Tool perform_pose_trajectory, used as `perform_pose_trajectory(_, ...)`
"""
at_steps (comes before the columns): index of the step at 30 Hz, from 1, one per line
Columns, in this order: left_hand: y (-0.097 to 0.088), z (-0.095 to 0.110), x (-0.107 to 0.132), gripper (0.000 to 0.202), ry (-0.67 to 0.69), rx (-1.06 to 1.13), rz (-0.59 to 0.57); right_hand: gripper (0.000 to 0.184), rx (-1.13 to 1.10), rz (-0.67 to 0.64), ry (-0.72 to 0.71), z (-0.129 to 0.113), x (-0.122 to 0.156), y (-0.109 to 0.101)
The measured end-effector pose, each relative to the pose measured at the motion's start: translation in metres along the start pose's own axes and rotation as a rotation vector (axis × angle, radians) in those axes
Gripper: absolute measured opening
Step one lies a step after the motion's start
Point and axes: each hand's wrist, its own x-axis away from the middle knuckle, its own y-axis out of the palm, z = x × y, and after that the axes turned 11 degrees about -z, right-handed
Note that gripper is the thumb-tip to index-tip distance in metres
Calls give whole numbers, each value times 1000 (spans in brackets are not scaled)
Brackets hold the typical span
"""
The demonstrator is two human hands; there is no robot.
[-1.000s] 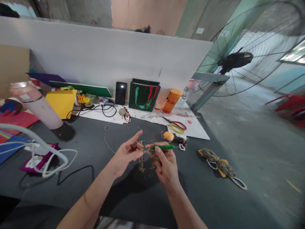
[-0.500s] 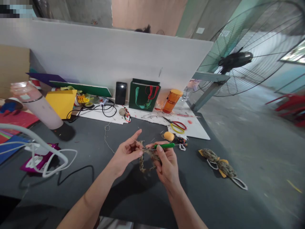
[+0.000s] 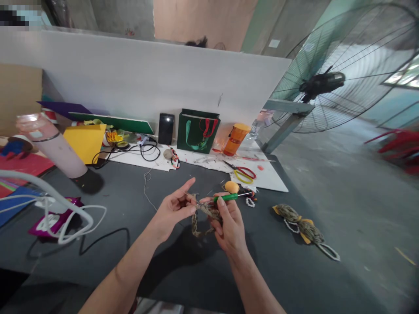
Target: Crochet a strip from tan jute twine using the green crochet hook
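A green-handled crochet hook (image 3: 228,197) lies between the thumb and fingers of my right hand (image 3: 231,224), its handle pointing right and slightly up. My left hand (image 3: 174,212) pinches the edge of a grey-brown crocheted piece (image 3: 209,212), with its index finger stretched up and the yarn running by it. A narrow loop of that piece hangs below, between both hands. The hook's tip meets the stitches near my left fingertips, too small to make out. Thin yarn (image 3: 146,187) trails over the dark table from a small ball (image 3: 168,154) at the back.
Behind my hands lie an orange egg-shaped object (image 3: 231,187) and scissors (image 3: 241,171). A finished-looking crocheted bow (image 3: 299,223) rests at the right. Along the back stand a phone (image 3: 166,128), a green bag (image 3: 198,131) and an orange bottle (image 3: 236,139). A pink bottle (image 3: 54,146) stands left.
The crochet hook has turned slightly in my right hand, its rear end now tilted higher. My left hand and the crocheted piece stay nearly where they were.
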Motion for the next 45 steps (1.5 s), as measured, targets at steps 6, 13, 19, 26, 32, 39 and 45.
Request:
perform_pose_trajectory(6, -8, 23, -10, 67, -7, -46, -25, 47, -22, -43, 23, -1, -18, 4)
perform_pose_trajectory(13, -29, 4, -26, 66, 25, 52, 41, 45, -53, -71, 72, 14, -38, 5)
perform_pose_trajectory(19, -41, -15, -23, 66, -14, 88, 30, 46, -52, -16, 150, 29, -39, -6)
perform_pose_trajectory(26, -45, -23, -23, 62, -68, 101, 19, 46, -23, 23, 178, 26, -37, -9)
perform_pose_trajectory(32, -47, -27, -22, 57, -79, 114, -11, 46, 36, 30, 197, 27, -35, -12)
perform_pose_trajectory(39, -46, -25, -22, 58, -93, 121, -26, 45, 53, -6, 178, 27, -35, -15)
perform_pose_trajectory(45, -46, -23, -22, 60, -111, 114, -25, 44, 53, -24, 174, 27, -34, -17)
